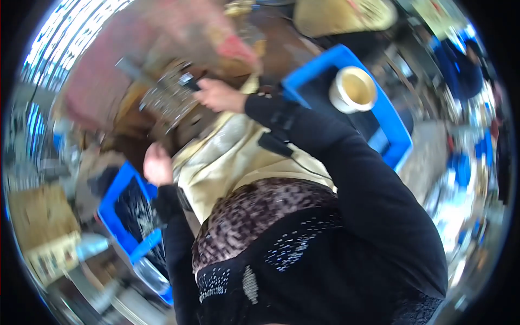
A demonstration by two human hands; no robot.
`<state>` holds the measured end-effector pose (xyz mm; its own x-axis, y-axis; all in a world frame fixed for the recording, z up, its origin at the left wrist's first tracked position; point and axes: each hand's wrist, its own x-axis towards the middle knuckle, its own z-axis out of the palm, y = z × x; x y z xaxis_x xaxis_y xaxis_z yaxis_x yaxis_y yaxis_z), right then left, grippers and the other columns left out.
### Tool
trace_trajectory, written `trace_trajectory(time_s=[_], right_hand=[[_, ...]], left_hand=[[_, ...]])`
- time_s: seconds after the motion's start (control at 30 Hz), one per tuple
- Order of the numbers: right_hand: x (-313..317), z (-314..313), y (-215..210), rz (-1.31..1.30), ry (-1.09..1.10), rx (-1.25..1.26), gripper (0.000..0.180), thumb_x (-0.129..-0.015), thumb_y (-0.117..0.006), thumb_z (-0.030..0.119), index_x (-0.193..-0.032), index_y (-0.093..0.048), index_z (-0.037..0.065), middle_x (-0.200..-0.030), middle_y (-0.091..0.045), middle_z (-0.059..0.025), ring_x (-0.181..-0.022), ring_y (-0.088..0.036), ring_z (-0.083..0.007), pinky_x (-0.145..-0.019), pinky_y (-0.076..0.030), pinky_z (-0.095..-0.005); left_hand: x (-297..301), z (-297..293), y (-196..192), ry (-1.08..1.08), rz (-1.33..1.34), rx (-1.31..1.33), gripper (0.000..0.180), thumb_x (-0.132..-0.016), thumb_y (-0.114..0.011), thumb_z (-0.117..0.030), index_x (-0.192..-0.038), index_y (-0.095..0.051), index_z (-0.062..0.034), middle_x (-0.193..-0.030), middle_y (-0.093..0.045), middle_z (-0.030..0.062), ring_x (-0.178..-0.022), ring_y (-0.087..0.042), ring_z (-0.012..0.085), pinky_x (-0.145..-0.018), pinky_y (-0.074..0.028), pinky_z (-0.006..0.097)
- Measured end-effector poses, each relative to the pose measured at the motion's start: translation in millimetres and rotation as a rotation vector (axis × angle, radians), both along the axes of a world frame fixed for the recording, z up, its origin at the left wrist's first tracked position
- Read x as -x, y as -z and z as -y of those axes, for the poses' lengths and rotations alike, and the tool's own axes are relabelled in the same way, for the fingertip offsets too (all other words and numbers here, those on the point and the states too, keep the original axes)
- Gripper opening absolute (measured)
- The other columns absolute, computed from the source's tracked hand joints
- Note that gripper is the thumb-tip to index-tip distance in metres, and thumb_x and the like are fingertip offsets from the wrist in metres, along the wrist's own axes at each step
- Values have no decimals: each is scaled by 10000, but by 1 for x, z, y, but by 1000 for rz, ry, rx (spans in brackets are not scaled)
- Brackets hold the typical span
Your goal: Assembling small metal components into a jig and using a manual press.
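Observation:
My right hand [219, 96] is closed around a short tool with a dark handle [189, 82]; its kind is blurred. Just beyond and below it lies a blurred cluster of shiny metal parts [172, 100] on a brown work surface. A grey bar [132, 70] sticks out from that cluster to the upper left. Lower left, my left hand [157, 164] hovers near the corner of a blue bin [108, 206]. Motion smears its fingers, so I cannot make out whether it holds anything. A cream apron or cloth [238, 154] spreads over my lap.
To the right stands a second blue bin [398, 130] with a white tub [355, 90] at its edge, holding something tan. A cushioned seat [346, 16] is at the top. At the far left is a wooden box [43, 216]. A black cable [309, 167] runs across my lap.

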<state>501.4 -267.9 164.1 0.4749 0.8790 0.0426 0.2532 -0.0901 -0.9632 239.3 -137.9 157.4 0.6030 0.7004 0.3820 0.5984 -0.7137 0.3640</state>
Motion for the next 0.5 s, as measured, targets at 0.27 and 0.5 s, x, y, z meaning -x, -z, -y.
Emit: trace_trajectory(time_s=[0.27,0.5], right_hand=[[6,31,-42,-167,108,116,276,-907,-521,204,-918,-596,-61,-934,-666,-244,-839,-670,-379,-754,-506,-490],[3,7,-10,-130,157,11,239,-848,-553,107,-987,-568,-87,-966,-661,-254,-817,-673,-389,-730,-534,-477]], left_hand=[[6,-18,11,81,-23,106,208,-932,-536,-164,-1010,-688,-45,-889,-696,148,-777,-658,297,-698,-513,398],[1,-15,11,7,-6,277,206,-932,-537,-141,-1014,-689,-28,-810,-691,116,-693,-641,202,-644,-509,347]])
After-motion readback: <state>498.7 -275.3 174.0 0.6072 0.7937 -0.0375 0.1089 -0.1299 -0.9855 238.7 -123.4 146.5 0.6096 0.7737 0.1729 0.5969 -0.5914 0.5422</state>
